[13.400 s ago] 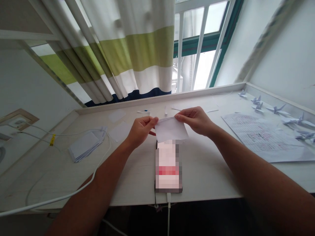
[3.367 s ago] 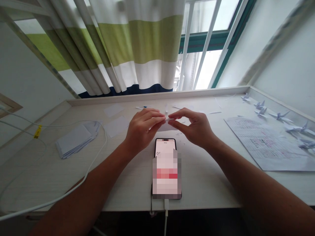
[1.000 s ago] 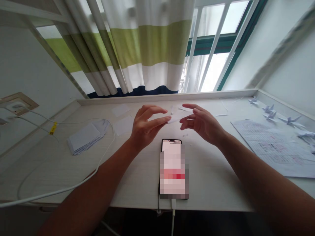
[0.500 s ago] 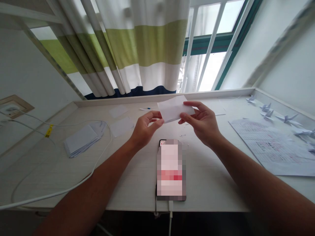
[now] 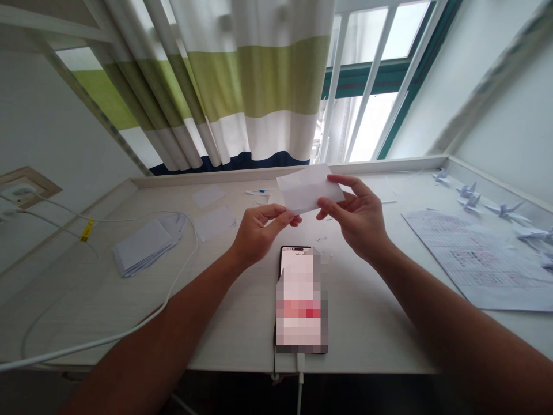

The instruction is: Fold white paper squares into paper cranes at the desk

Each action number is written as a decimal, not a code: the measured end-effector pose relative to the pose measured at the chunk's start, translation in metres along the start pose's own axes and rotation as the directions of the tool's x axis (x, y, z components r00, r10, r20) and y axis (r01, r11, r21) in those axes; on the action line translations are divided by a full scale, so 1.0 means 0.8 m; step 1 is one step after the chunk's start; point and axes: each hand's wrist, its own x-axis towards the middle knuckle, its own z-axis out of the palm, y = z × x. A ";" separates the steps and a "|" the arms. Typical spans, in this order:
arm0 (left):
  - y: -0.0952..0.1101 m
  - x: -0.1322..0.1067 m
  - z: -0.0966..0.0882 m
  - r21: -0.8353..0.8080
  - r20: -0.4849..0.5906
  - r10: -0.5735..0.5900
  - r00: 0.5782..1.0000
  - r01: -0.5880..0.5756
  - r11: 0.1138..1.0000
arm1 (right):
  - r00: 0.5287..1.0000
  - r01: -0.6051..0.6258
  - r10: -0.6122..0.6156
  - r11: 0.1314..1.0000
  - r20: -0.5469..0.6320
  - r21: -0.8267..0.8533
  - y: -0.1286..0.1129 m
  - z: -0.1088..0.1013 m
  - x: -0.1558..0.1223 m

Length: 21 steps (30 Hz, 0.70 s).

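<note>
A white sheet of paper is held up above the desk, between my two hands. My left hand pinches its lower left corner, thumb on top and fingers curled behind. At the right end, my right hand grips the sheet with thumb in front and index finger along the upper edge. Below the hands a phone lies face up on the desk, its screen lit and partly blurred, with a white charging cable plugged into its near end.
A stack of white paper lies at left, with loose sheets beside it. A white cable crosses the left side. Several folded paper cranes line the right edge behind a printed sheet. Paper scraps lie beyond the phone.
My left hand has slid from the sheet's left edge down to its lower left corner, its fingers now further under it. The right hand has shifted slightly right with the sheet.
</note>
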 end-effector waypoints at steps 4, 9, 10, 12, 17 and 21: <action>-0.001 0.001 0.003 0.032 -0.063 -0.021 0.998 0.023 0.999 | 0.994 -0.111 0.111 0.987 0.006 0.119 0.010 0.006 -0.002; -0.005 0.000 0.008 0.004 -0.025 -0.058 0.998 0.058 0.998 | 0.972 -0.172 0.131 0.962 0.194 0.213 0.019 0.023 -0.009; -0.005 0.000 0.009 0.005 -0.017 -0.065 0.998 0.065 0.998 | 0.978 -0.158 0.122 0.962 0.168 0.223 0.018 0.025 -0.010; -0.006 -0.002 0.010 0.036 -0.011 -0.070 0.997 0.070 0.997 | 0.982 -0.150 0.119 0.963 0.149 0.224 0.017 0.028 -0.012; -0.012 -0.003 0.008 0.094 -0.001 -0.074 0.997 0.074 0.993 | 0.979 -0.132 0.088 0.962 0.185 0.237 0.017 0.030 -0.012; -0.013 -0.003 0.004 0.068 0.038 -0.066 0.997 0.064 0.996 | 0.971 -0.162 0.112 0.957 0.211 0.242 0.017 0.030 -0.012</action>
